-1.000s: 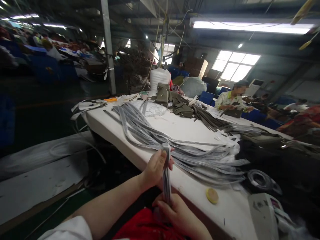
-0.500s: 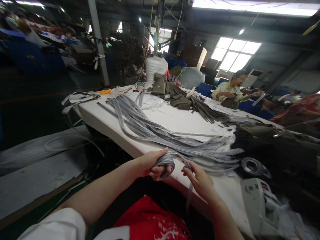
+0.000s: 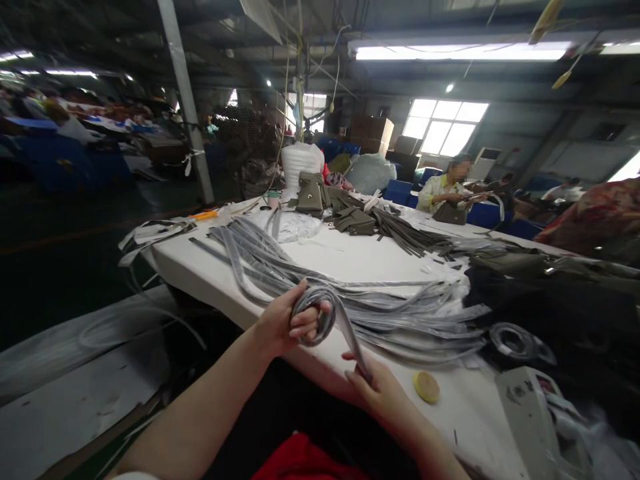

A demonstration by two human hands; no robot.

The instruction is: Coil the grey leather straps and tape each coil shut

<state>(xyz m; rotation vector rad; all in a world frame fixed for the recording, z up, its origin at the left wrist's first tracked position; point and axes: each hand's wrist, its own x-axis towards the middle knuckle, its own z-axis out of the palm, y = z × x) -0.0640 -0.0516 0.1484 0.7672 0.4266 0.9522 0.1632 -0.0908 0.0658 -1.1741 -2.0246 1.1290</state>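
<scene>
left hand (image 3: 295, 320) closed through a coiled grey strip (image 3: 327, 320), its palm hidden, right hand (image 3: 377, 387) pinching the strip's loose length, tail end out of sight

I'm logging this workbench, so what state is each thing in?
Gray strip, partly coiled.
Left hand, closed on its coiled part.
Right hand, closed on its unwound part.
Other gray strips, uncoiled, loosely heaped.
Separate coil, wound up.
Olive strips, uncoiled, bunched.
Yellow disc, lying flat.
Ceiling tube light, lit.
</scene>
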